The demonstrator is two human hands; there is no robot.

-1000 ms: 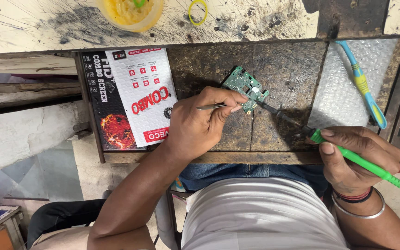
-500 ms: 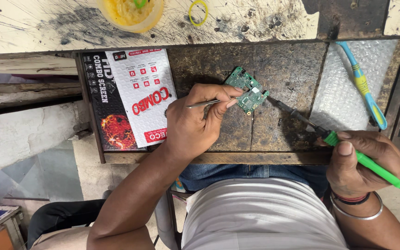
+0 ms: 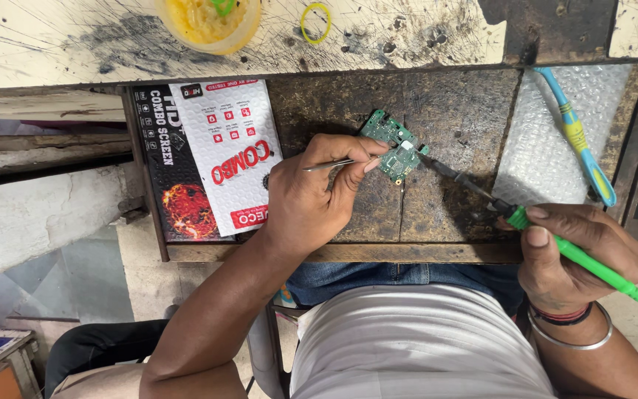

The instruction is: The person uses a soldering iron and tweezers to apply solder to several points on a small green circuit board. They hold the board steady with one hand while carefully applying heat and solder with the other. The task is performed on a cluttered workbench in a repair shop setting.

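Observation:
A small green circuit board (image 3: 390, 140) lies on the dark, worn worktop (image 3: 452, 111). My left hand (image 3: 311, 196) pinches thin metal tweezers (image 3: 328, 165) whose tips reach the board's near edge. My right hand (image 3: 577, 255) grips a soldering iron with a green handle (image 3: 592, 264); its dark shaft runs up and left, and the tip (image 3: 416, 151) touches the board's right side.
A flat black, white and red printed package (image 3: 204, 159) lies left of the board. A blue and yellow toothbrush (image 3: 576, 137) rests on bubble wrap (image 3: 548, 148) at the right. A yellow cup (image 3: 208, 22) and a yellow rubber band (image 3: 316, 21) sit on the pale upper shelf.
The soldering iron tip has come back onto the board's right side after being drawn away half a second ago. My left hand has stayed on the tweezers at the board.

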